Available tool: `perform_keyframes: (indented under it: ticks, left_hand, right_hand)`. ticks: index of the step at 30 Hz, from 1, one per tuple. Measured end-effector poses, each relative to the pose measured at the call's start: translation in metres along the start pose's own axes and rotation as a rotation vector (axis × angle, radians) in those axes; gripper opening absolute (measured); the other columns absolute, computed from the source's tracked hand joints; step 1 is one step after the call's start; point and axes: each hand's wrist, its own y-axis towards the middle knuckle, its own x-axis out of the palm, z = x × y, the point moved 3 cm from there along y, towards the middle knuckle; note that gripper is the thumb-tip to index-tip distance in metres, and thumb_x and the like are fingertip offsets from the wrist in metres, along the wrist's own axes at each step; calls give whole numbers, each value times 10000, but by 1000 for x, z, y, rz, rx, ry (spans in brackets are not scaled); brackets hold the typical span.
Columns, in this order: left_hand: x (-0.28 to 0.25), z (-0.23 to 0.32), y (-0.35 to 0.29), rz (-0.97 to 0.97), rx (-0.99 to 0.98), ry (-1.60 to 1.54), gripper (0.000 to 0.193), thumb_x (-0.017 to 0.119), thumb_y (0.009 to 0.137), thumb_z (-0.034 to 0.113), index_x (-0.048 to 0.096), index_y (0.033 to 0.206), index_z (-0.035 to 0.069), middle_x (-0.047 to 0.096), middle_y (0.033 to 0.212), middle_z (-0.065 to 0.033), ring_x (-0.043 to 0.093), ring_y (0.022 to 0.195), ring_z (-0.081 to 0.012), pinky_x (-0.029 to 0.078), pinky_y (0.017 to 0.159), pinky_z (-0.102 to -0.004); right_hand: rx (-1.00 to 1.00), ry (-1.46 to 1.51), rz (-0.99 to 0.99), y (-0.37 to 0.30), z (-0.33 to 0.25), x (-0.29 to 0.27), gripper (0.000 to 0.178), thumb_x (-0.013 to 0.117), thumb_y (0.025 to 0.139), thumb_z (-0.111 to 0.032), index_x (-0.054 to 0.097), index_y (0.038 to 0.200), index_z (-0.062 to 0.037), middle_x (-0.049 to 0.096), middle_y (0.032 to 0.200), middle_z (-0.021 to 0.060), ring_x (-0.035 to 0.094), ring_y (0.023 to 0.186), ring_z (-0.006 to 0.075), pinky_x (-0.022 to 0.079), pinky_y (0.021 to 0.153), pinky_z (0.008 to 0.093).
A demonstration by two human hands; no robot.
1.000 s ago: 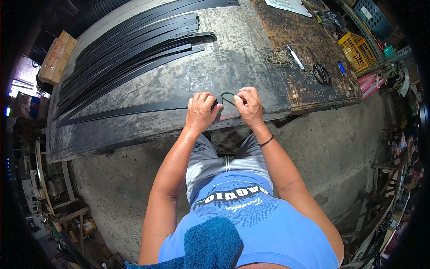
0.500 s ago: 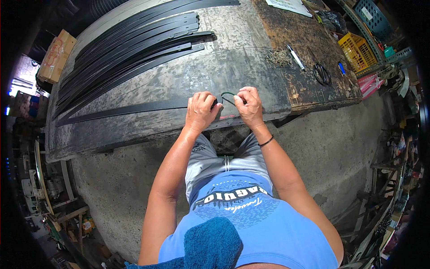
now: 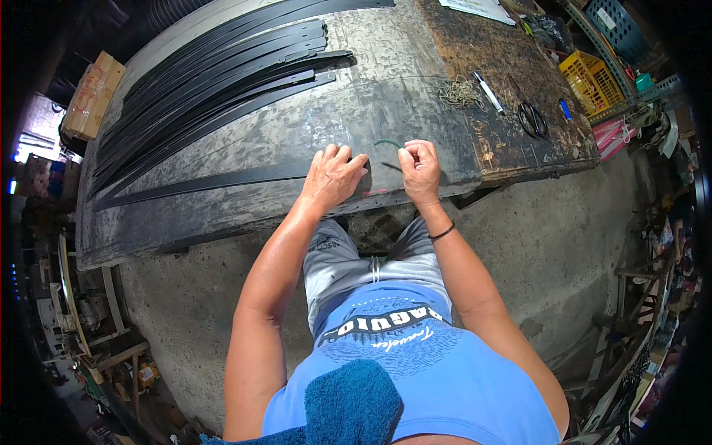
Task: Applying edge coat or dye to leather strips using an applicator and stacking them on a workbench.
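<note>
My left hand is closed over the right end of a long flat black strip, which lies along the table's near edge; the fingers hide that end. To its right, my right hand pinches a thin dark green cord or wire between thumb and fingers. The cord's free end arcs up and leftward just above the tabletop, apart from the left hand. Whether it is a cord or a stiffer wire, I cannot tell. A stack of similar black strips lies at the table's far left.
On the table, toward the right, lie a tangle of thin string, a white marker, black-handled scissors and a blue pen. A yellow crate stands beyond the right edge; a cardboard box is at the left.
My right hand has moved slightly right, drawing the green cord away from the left hand; its loop has opened into a loose arc. My left hand stays at the strip's end.
</note>
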Motion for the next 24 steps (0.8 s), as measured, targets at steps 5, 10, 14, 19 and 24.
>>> perform_keyframes:
  ticks: [5, 10, 14, 19, 24]
  left_hand:
    - [6, -6, -9, 160, -122, -126, 271, 714, 788, 262, 602, 970, 95, 576, 925, -61, 540, 922, -275, 430, 755, -388]
    - [10, -7, -10, 123, -107, -104, 290, 728, 770, 294, 566, 883, 81, 573, 940, -71, 540, 940, -275, 429, 772, -393]
    - [11, -7, -10, 130, -110, -127, 297, 741, 756, 281, 573, 891, 76, 586, 967, -79, 542, 949, -285, 433, 771, -393]
    - [5, -12, -6, 197, -136, -149, 312, 750, 749, 275, 587, 945, 95, 581, 987, -80, 542, 960, -278, 429, 779, -389]
    - [12, -23, -7, 199, -172, -234, 279, 747, 782, 240, 581, 957, 101, 598, 956, -95, 585, 899, -282, 450, 742, -380]
  right_hand:
    - [-37, -55, -28, -2, -8, 2, 98, 672, 837, -77, 601, 830, -10, 569, 979, 75, 571, 696, 135, 489, 611, 273]
    - [-80, -118, -105, -4, -11, 6, 88, 688, 800, -68, 614, 810, -21, 569, 982, 101, 587, 732, 197, 492, 607, 305]
    - [-198, -174, -98, -3, -11, 5, 87, 684, 805, -67, 611, 811, -19, 567, 975, 95, 585, 731, 189, 488, 605, 300]
    - [-90, -83, -72, -1, -7, 6, 90, 671, 827, -63, 599, 822, -10, 570, 973, 89, 579, 712, 167, 489, 609, 282]
    - [-34, 7, 39, 6, 0, 4, 98, 654, 855, -76, 590, 854, -2, 575, 967, 87, 567, 697, 145, 489, 616, 277]
